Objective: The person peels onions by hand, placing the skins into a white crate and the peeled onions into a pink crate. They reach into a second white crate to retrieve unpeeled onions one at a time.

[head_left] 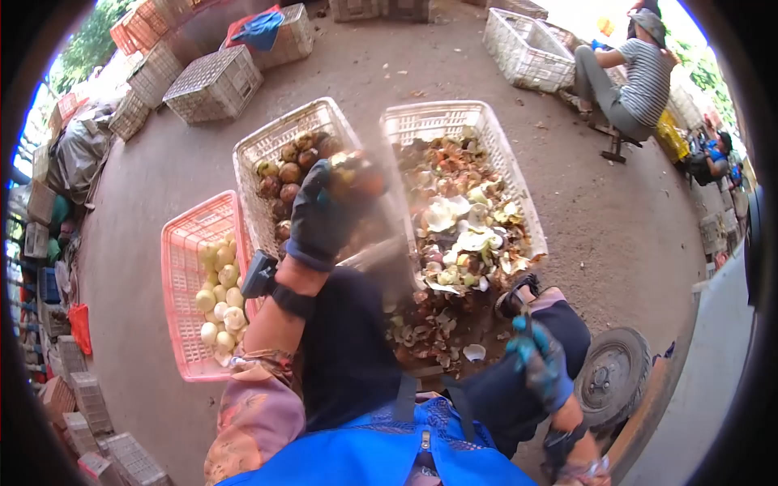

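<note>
My left hand (328, 212), in a dark glove, is raised over the white crate of unpeeled onions (289, 172). Its fingers are closed round a reddish-brown onion (356, 176) that is blurred by motion. Above my knee at the right is my right hand (539, 356), in a dark and teal glove. Its fingers look curled, but blur hides whether they hold anything. Peeled pale onions (227, 292) lie in the pink crate (188, 324) at the left. Onion skins and peelings (462, 227) fill the white crate (527, 198) on the right, and more lie on the ground before it.
Stacked crates (215, 81) stand at the back left, with further crates along the left edge. A person (640, 77) sits on a low stool at the upper right beside a white crate (531, 53). A small wheel (613, 377) is near my right arm.
</note>
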Demonstrator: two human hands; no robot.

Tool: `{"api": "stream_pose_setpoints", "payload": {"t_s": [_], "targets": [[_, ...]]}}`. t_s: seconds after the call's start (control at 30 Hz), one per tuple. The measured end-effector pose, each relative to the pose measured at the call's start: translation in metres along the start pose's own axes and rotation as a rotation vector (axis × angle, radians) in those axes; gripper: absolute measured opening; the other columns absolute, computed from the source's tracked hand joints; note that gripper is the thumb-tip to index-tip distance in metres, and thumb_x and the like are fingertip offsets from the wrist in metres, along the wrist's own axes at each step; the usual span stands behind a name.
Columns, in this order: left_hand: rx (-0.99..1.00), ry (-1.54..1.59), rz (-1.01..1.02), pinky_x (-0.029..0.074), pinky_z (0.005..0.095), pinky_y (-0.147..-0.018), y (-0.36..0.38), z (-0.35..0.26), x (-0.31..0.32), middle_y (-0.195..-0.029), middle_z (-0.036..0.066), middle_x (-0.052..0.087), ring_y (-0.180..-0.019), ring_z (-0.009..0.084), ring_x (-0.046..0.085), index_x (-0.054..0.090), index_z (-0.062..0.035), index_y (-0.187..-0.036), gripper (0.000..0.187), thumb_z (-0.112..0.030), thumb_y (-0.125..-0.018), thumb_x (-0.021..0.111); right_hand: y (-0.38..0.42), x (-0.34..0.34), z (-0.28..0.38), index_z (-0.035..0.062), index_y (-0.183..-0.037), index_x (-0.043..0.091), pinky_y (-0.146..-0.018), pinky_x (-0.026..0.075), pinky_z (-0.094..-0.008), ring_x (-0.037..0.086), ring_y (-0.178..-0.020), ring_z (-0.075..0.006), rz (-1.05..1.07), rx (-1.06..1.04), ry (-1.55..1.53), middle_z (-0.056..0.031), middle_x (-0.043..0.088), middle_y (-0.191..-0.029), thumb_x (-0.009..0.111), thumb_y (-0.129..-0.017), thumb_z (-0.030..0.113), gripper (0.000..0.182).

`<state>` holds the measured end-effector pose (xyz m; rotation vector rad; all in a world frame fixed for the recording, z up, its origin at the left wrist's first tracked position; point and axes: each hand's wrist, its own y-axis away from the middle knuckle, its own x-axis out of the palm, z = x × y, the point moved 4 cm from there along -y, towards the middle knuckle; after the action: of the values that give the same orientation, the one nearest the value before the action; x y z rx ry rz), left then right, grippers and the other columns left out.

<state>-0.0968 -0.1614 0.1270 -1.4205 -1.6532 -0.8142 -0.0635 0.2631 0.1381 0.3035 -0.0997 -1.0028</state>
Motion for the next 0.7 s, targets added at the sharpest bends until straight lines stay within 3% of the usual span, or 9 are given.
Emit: {"api": "stream_pose_setpoints", "payload": {"t_s": [0.07,0.17,0.23,0.3,0.37,0.43,0.5,0.67,0.7], "targets": [[-0.107,0.167,-0.026,0.049,0.0473,-0.096,0.018,0.013,0.043,-0.123,0.016,0.06,-0.112,0.0305,0.058,0.058,-0.0054,-0.118,0.053,-0.053,-0.095,0.051,-0.015,-0.012,0.03,0.0036,-0.136,0.052,-0.065,0.045,-0.0204,0.052,-0.073,-0.0047,0.012,-0.16,0.095,-0.0031,0.065,-0.094,0.055,-0.096,0.013,0.041],[-0.029,0.137,-0.151,0.057,0.0472,-0.081,0.047,0.053,0.08,-0.106,0.012,0.069,-0.097,0.0327,0.065,0.063,-0.0074,-0.116,0.055,-0.056,-0.09,0.059,-0.031,0.012,0.066,0.0032,-0.133,0.055,-0.066,0.049,-0.0257,0.057,-0.076,-0.0085,-0.075,-0.496,0.305,-0.0046,0.067,-0.094,0.058,-0.095,0.013,0.04],[-0.238,0.232,-0.119,0.055,0.0464,-0.084,0.066,0.088,0.08,-0.104,0.012,0.07,-0.098,0.0315,0.065,0.065,-0.006,-0.112,0.051,-0.052,-0.092,0.057,-0.034,0.044,0.069,0.0043,-0.128,0.058,-0.064,0.053,-0.0315,0.065,-0.072,-0.0171,-0.126,-0.713,0.519,-0.0116,0.069,-0.092,0.061,-0.092,0.011,0.037],[-0.268,0.22,-0.129,0.054,0.0424,-0.085,0.078,0.115,0.073,-0.105,0.01,0.07,-0.098,0.027,0.066,0.066,-0.0064,-0.111,0.046,-0.048,-0.095,0.054,-0.025,0.075,0.064,0.0069,-0.121,0.061,-0.059,0.053,-0.0377,0.067,-0.067,-0.0274,-0.302,-0.994,0.736,-0.0168,0.069,-0.09,0.063,-0.088,0.012,0.034],[-0.319,0.389,-0.02,0.054,0.0396,-0.086,0.084,0.135,0.06,-0.104,0.008,0.07,-0.097,0.0228,0.066,0.066,-0.0062,-0.111,0.044,-0.046,-0.097,0.053,-0.021,0.091,0.044,0.008,-0.119,0.062,-0.059,0.052,-0.0401,0.067,-0.068,-0.0303,-0.3,-0.859,0.745,-0.0159,0.068,-0.088,0.064,-0.087,0.013,0.033],[-0.228,0.221,-0.164,0.054,0.0367,-0.086,0.089,0.152,0.031,-0.103,0.007,0.071,-0.097,0.0199,0.066,0.065,-0.0064,-0.112,0.043,-0.045,-0.097,0.053,-0.021,0.094,0.02,0.0091,-0.116,0.062,-0.058,0.052,-0.0424,0.066,-0.07,-0.0333,-0.285,-0.729,0.742,-0.0149,0.067,-0.086,0.065,-0.086,0.015,0.031],[-0.259,0.373,-0.074,0.053,0.0335,-0.086,0.094,0.162,0.021,-0.112,0.015,0.062,-0.098,0.0227,0.061,0.057,0.0029,-0.118,0.053,-0.046,-0.1,0.047,-0.027,0.098,-0.01,0.0096,-0.114,0.062,-0.056,0.049,-0.043,0.064,-0.067,-0.0317,-0.242,-0.722,0.796,-0.0116,0.064,-0.078,0.064,-0.086,0.019,0.03],[-0.242,0.193,-0.171,0.051,0.035,-0.092,0.087,0.178,0.001,-0.116,0.014,0.06,-0.104,0.0228,0.059,0.053,0.0003,-0.125,0.049,-0.042,-0.102,0.043,-0.034,0.093,-0.031,0.0092,-0.113,0.062,-0.056,0.049,-0.0435,0.064,-0.068,-0.0307,-0.227,-0.725,0.804,-0.0113,0.063,-0.079,0.064,-0.085,0.021,0.03],[-0.147,-0.078,-0.146,0.051,0.0342,-0.092,0.084,0.178,-0.002,-0.117,0.014,0.059,-0.104,0.0224,0.059,0.052,0.0006,-0.127,0.045,-0.037,-0.103,0.043,-0.035,0.094,-0.032,0.0092,-0.112,0.062,-0.057,0.049,-0.0437,0.064,-0.068,-0.0307,-0.22,-0.696,0.839,-0.0113,0.063,-0.079,0.064,-0.085,0.021,0.03]]}}
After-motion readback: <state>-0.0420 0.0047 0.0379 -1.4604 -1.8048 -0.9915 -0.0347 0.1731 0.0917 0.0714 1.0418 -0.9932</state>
